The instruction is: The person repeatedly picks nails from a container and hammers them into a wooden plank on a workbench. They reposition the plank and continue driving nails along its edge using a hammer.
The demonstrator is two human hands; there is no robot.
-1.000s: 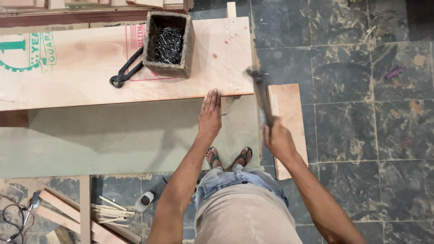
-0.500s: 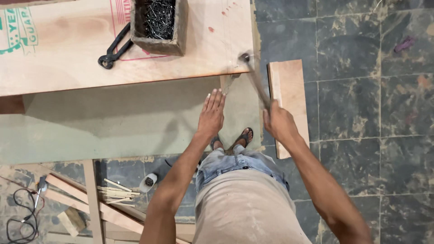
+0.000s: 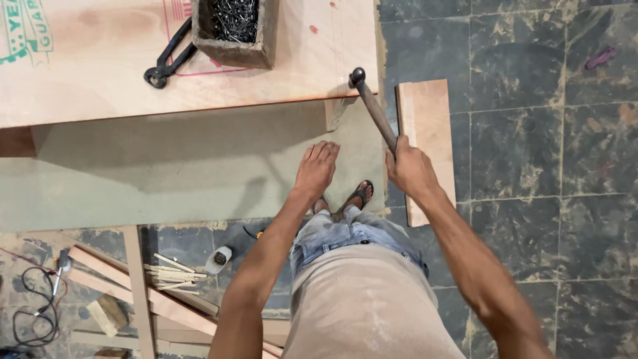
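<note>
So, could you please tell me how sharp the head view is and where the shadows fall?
In the head view, the hammer in the right hand is sharp, with little motion blur; the left hand is crisp too. The plywood sheet casts a soft shadow onto the green board beneath. Light is even and diffuse, without glare; the forearms near the bottom edge look slightly soft.

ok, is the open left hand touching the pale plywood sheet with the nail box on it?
Apart. The head view shows the left hand open, below the plywood sheet's near edge, with shadowed grey board between them.
</note>
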